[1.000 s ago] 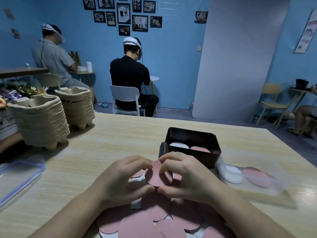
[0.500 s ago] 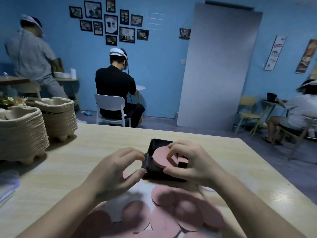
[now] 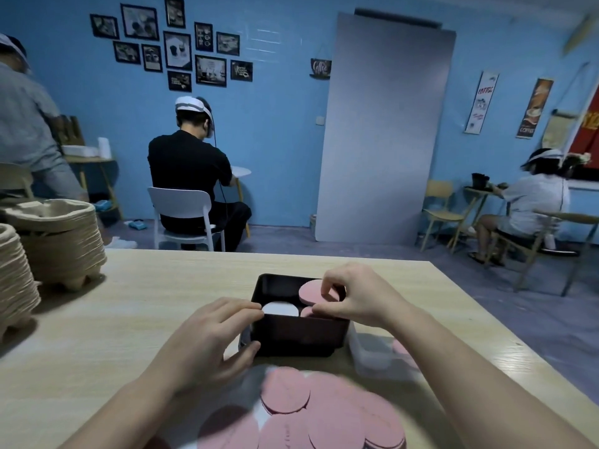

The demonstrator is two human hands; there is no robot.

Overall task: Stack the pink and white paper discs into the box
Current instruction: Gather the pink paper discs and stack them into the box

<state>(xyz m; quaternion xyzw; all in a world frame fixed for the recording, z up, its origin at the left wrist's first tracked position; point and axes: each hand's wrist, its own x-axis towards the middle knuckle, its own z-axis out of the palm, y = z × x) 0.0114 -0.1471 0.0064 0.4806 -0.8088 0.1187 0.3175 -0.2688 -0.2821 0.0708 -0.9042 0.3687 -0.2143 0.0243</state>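
Observation:
A black box [image 3: 291, 335] stands on the wooden table in front of me. My right hand [image 3: 359, 296] pinches a pink paper disc [image 3: 311, 292] over the box's right half. Inside the box lie a white disc [image 3: 280, 308] on the left and the edge of another pink disc [image 3: 306, 312] on the right. My left hand [image 3: 214, 338] grips the box's near left corner, fingers on the rim and thumb against the side wall. A pile of loose pink discs [image 3: 308, 413] lies near me, between my forearms.
Two stacks of brown pulp trays [image 3: 55, 241] stand at the table's left. A clear plastic lid [image 3: 369, 354] lies right of the box. The table's right edge [image 3: 486, 335] is close. Three people sit or stand at other tables behind.
My right hand has carried the pink disc from the pile to above the box. My left hand has moved forward and taken hold of the box's left corner. My head has tilted up.

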